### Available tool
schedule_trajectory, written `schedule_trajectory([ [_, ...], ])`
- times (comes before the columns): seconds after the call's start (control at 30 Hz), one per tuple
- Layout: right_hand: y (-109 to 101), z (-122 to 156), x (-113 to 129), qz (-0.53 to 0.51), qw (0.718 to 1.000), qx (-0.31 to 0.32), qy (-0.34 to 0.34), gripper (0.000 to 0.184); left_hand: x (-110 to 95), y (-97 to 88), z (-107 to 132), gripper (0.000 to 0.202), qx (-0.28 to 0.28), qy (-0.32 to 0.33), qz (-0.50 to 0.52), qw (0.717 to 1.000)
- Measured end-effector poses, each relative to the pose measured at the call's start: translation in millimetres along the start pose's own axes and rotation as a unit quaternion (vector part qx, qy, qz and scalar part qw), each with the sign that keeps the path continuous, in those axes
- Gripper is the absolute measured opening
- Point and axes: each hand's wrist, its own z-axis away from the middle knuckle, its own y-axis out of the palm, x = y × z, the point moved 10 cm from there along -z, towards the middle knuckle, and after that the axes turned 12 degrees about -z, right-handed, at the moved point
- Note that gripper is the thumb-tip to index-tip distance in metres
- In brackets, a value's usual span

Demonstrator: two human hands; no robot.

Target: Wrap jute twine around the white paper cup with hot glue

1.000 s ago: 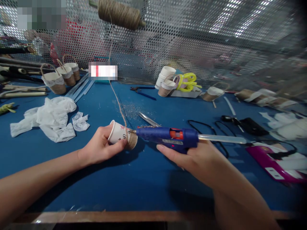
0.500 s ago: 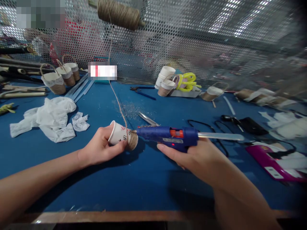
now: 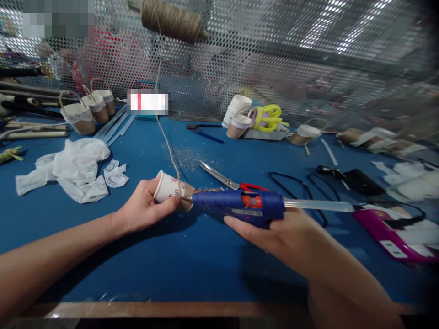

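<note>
My left hand [image 3: 146, 204] is closed round a white paper cup [image 3: 166, 185], tilted with its mouth to the left. Brown twine covers the lower part of the cup. From there a strand of twine [image 3: 167, 144] runs up to a spool [image 3: 171, 19] at the back. In my right hand [image 3: 270, 230] is a blue glue gun [image 3: 222, 202], with a clear glue stick [image 3: 318, 205] standing out of its rear. The gun's nozzle is at the twine-wrapped part of the cup; whether it touches is hard to tell. Red-handled scissors [image 3: 219, 174] lie behind the gun.
Several twine-wrapped cups with handles, such as this small basket [image 3: 80, 121], stand at the back left. White lace [image 3: 78, 169] lies left. Pliers [image 3: 206, 130], stacked paper cups [image 3: 236, 109] and a yellow cord [image 3: 270, 116] are at the back. A purple power strip [image 3: 380, 235] is at right.
The glue gun has shifted slightly downward, its nozzle now lower and further left on the cup. More of the scissors shows behind it. My left hand keeps its hold on the cup.
</note>
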Motion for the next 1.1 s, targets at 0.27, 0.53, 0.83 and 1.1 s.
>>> schedule_trajectory([
  [0.27,-8,-7,0,-0.061,0.998,-0.011,0.030,0.034,-6,-1.1,1,0.022,-0.005,0.028,-0.046,0.999],
  [0.53,-3,-3,-9,-0.015,1.000,-0.011,0.017,0.041,-15,-3.3,4,0.019,-0.026,0.085,-0.116,0.989],
  [0.83,0,-10,-15,-0.079,0.994,0.022,0.075,0.024,-25,-3.0,4,0.019,-0.028,0.115,-0.119,0.986],
  [1.1,2,-4,-11,-0.033,0.998,0.025,0.048,0.032,-12,-2.7,2,0.017,-0.023,0.071,-0.101,0.992],
])
